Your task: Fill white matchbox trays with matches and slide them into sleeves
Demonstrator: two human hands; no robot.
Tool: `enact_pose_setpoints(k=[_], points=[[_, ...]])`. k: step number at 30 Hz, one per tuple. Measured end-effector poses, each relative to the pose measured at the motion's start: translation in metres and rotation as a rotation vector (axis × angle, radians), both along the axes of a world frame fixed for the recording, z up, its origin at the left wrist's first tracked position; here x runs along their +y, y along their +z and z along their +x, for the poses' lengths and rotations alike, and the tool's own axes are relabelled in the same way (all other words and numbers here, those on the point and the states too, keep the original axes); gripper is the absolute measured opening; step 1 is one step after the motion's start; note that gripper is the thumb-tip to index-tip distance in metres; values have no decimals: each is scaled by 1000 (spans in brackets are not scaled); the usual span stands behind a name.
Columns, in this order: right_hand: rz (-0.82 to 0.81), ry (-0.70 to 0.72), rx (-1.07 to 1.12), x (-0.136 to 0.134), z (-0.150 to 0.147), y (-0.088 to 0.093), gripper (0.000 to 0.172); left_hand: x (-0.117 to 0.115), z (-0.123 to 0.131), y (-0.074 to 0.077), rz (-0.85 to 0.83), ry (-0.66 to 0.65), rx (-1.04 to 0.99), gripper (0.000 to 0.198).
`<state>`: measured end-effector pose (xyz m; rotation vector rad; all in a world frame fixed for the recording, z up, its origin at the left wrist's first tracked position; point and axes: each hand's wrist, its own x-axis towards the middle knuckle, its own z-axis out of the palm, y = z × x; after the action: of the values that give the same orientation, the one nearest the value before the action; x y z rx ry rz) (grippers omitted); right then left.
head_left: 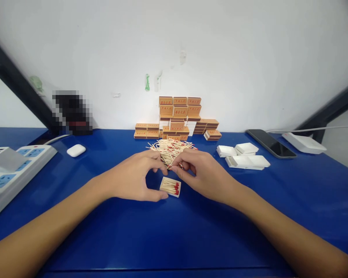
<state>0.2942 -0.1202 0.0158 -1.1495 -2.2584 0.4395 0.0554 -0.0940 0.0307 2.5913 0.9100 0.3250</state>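
Blue surface (pixel 162 239), bounded behind by a pale wall (pixel 234 58). Near its middle, a small white tray (pixel 174 180) is seen lying flat, partly filled with matches (pixel 168 186) whose red heads are aligned toward the right. Its left side is bracketed by the left hand (pixel 133 175): the grip is held apart, with the thumb placed at the tray's near left corner and the fingers raised beyond its far edge; whether the tray is touched by the thumb cannot be told. By the right hand (pixel 207 173), the near edge of a loose match heap (pixel 171 150) is reached; thumb and forefinger are brought close, but whether a match is clamped in this grip cannot be told.

Behind the heap, orange-and-brown matchboxes (pixel 179 111) are stacked in tiers, flanked by lower groups on both sides. To the right, several white trays (pixel 256 160) are clustered, some overlapping; farther out, a dark phone (pixel 271 143) and a flat white device (pixel 304 143) are placed. At left, a small white case (pixel 76 150) and a power strip (pixel 48 154) are shown.
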Motion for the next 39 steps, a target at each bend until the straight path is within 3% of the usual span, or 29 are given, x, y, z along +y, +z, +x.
enact_pose_setpoints(k=[8, 39], points=[[-59, 80, -51, 0, 3, 0, 6, -1, 6, -10, 9, 0, -43, 29], [-91, 132, -168, 3, 11, -1, 9, -2, 7, -16, 48, -3, 28, 37]])
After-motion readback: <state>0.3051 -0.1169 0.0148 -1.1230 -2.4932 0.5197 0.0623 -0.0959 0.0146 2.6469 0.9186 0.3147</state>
